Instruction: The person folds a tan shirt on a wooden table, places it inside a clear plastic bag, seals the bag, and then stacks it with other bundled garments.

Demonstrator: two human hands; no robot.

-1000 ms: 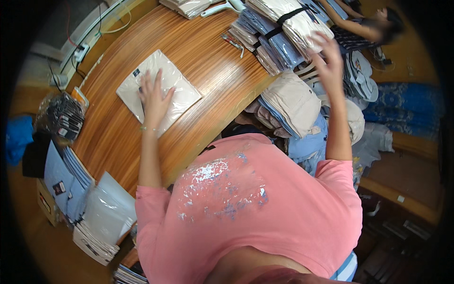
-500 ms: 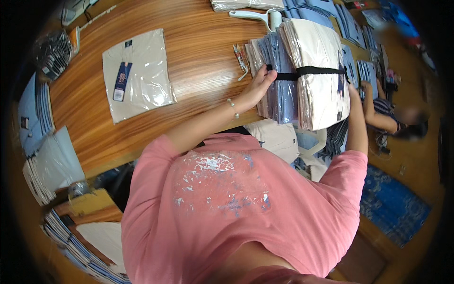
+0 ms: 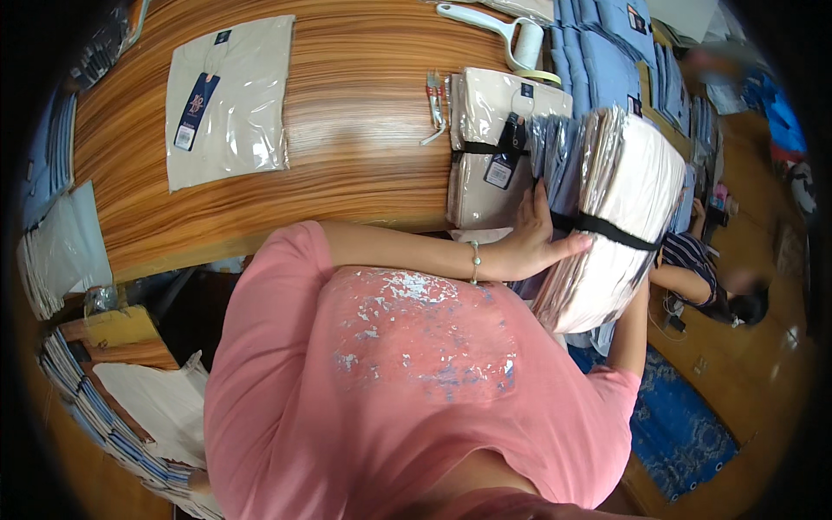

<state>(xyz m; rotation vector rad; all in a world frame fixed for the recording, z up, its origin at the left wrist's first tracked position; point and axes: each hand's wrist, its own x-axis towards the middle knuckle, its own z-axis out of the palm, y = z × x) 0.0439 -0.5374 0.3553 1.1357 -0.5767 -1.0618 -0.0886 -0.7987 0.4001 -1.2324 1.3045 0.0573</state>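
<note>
A thick bundle of folded garments in clear bags [image 3: 626, 191], blue and cream with a black strap round it, is tilted at the table's right front edge, close to my body. My left hand [image 3: 533, 245] holds its left side, fingers up along the blue layers and thumb across the cream ones near the strap. My right forearm [image 3: 635, 325] runs up behind the bundle's right side; that hand and its fingers are hidden. Just left of the bundle, another strapped pack of bagged beige garments [image 3: 498, 94] lies on the table with a dark hang tag.
One bagged beige garment [image 3: 238, 104] lies flat on the wooden table [image 3: 364, 113]. Small red-handled snips [image 3: 434, 100] and a white lint roller [image 3: 525, 43] rest farther back. Blue garment stacks [image 3: 598, 69] fill the far right. Another person [image 3: 693, 273] is at the right.
The blue and cream bundle has come toward me and tilted, exposing the strapped beige pack on the table. My left hand has moved right and nearer. My right hand has gone out of sight behind the bundle.
</note>
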